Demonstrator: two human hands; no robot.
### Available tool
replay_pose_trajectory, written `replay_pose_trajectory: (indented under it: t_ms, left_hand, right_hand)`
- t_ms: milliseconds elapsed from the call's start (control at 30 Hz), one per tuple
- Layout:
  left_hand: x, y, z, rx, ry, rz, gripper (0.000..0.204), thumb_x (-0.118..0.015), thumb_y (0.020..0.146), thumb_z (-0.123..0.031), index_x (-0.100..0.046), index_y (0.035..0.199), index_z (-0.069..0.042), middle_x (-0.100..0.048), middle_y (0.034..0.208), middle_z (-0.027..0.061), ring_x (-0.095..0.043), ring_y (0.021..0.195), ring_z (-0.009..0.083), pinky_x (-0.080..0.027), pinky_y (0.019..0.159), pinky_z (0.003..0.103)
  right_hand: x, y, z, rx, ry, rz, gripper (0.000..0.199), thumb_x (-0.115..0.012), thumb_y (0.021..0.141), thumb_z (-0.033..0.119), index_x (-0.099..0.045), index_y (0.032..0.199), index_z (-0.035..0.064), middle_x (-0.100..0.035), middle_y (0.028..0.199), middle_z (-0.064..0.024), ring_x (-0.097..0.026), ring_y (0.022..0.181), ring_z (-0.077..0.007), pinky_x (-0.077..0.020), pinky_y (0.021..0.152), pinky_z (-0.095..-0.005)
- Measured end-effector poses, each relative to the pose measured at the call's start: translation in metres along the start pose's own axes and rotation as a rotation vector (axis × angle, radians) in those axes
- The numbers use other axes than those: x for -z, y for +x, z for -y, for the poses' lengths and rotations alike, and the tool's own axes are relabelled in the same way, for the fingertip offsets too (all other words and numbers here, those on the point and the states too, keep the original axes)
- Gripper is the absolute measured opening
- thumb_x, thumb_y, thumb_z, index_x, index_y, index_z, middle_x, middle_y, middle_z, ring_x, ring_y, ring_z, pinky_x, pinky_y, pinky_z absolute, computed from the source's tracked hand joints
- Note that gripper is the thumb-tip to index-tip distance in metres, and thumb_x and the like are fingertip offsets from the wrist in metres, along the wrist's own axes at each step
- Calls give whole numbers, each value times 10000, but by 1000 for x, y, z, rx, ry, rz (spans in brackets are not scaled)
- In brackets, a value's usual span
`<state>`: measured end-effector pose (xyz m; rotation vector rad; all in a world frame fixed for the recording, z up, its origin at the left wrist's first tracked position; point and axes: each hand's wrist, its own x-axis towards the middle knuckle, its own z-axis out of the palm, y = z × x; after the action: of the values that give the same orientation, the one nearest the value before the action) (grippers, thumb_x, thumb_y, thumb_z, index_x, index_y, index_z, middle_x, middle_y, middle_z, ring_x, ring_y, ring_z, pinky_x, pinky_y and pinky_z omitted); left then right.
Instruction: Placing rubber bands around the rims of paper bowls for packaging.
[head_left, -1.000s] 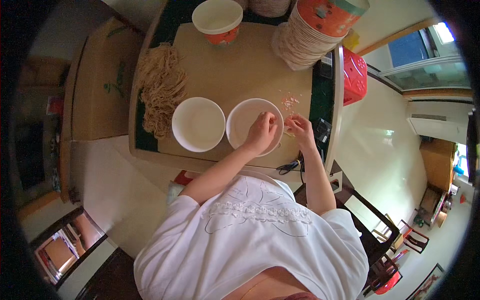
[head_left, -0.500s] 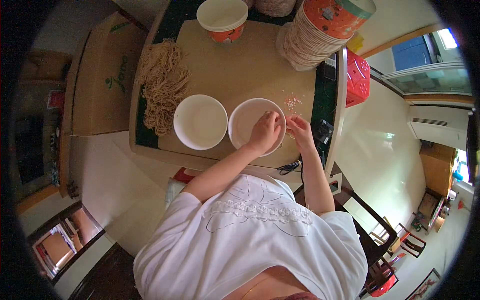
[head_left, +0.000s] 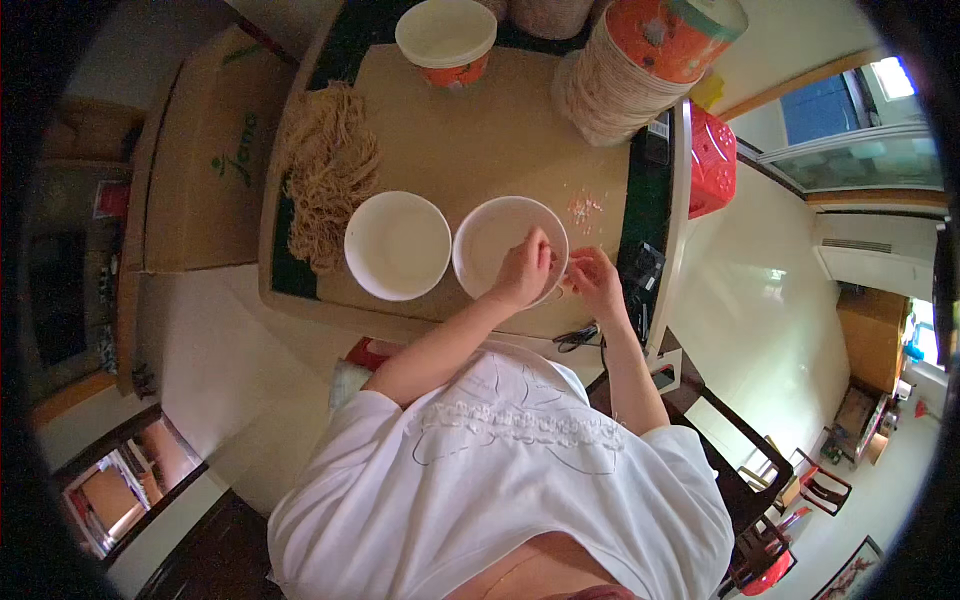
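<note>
Head view: left fingers (head_left: 538,242) over bowl (head_left: 488,238) (white); right fingers (head_left: 584,262) beside.

Loose white shirt (head_left: 520,500) fills six o'clock, short sleeves (head_left: 690,455) toward seven-thirty and four, ruffled white band (head_left: 520,424) across chest, thin dark line drawing (head_left: 572,461) above and below it, scooped neckline (head_left: 555,534).
</note>
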<state>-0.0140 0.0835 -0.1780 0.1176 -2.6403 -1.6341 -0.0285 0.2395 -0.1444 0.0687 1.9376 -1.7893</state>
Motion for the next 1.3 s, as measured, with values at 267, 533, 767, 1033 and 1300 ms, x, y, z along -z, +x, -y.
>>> replay_pose_trajectory:
  t_ms: [267,533,767,1033,1300]
  left_hand:
    - [20,7,-14,918,-1039,189,112,-431,906,-125,-478,988,-65,-595,830,139,-627,672,220,-524,499,311]
    - [5,0,25,412,-788,254,75,-461,904,-122,-436,925,-54,-497,607,50,-456,444,117,-346,376,245]
    - [7,-10,18,0,-399,-176,108,-541,864,-122,-465,876,-45,-502,644,47,-506,535,121,-416,452,286]
    - [40,-21,-16,-360,298,-3,118,-613,815,-257,-683,836,-164,-525,732,63,-573,621,225,-491,542,363]
    - [37,-23,-13,-360,307,-53,129,-596,823,-268,-681,835,-173,-535,734,59,-585,640,221,-499,540,362]
  right_hand:
    - [-47,-46,54,402,-845,205,109,-510,839,112,-546,941,104,-617,764,-163,-614,691,-366,-469,539,-461]
    - [-17,35,59,398,-1017,178,118,-602,794,193,-615,877,110,-610,785,-132,-614,765,-311,-485,633,-378]
    - [-18,50,47,354,-1002,262,141,-572,805,232,-590,822,93,-627,731,-135,-618,703,-341,-487,606,-428]
    - [-15,54,45,246,-671,244,115,-575,817,172,-622,810,67,-641,734,-127,-637,706,-285,-488,618,-369]
    - [-14,48,63,141,-709,385,90,-623,765,20,-627,853,-1,-653,754,-75,-624,725,-124,-498,656,-252]
